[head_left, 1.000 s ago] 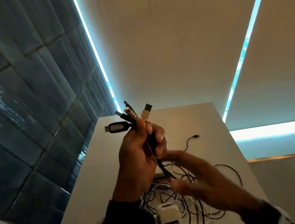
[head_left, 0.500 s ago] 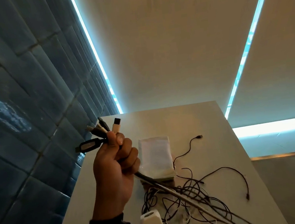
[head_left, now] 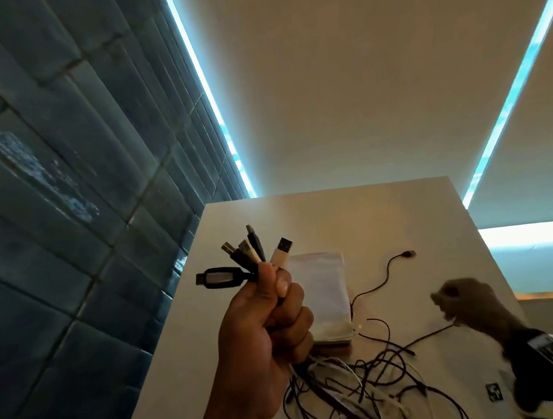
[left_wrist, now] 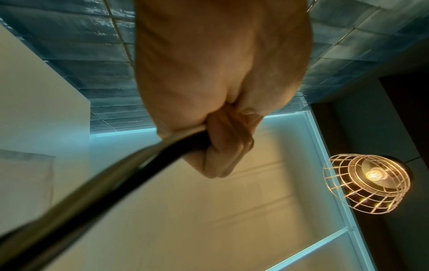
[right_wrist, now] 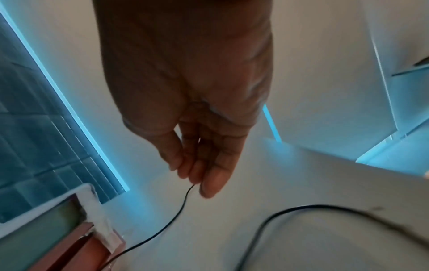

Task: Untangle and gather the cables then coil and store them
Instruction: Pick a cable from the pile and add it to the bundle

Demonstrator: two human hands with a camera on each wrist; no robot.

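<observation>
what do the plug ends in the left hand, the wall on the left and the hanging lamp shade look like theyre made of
Plug ends: moulded plastic shells, black and off-white, with what look like metal tips; matte.
Wall: probably glazed ceramic tile; blue-grey blocks with grout lines and glossy streaks.
Lamp shade: wire cage, likely metal; thin bars glinting around a bare bulb.

Home interior, likely kitchen or dining corner. Around me: glossy blue-green tiled wall (head_left: 58, 186), white table (head_left: 389, 217), cyan strip lighting (head_left: 206, 89), wire-cage pendant lamp (left_wrist: 366, 183) with bare bulb.
</observation>
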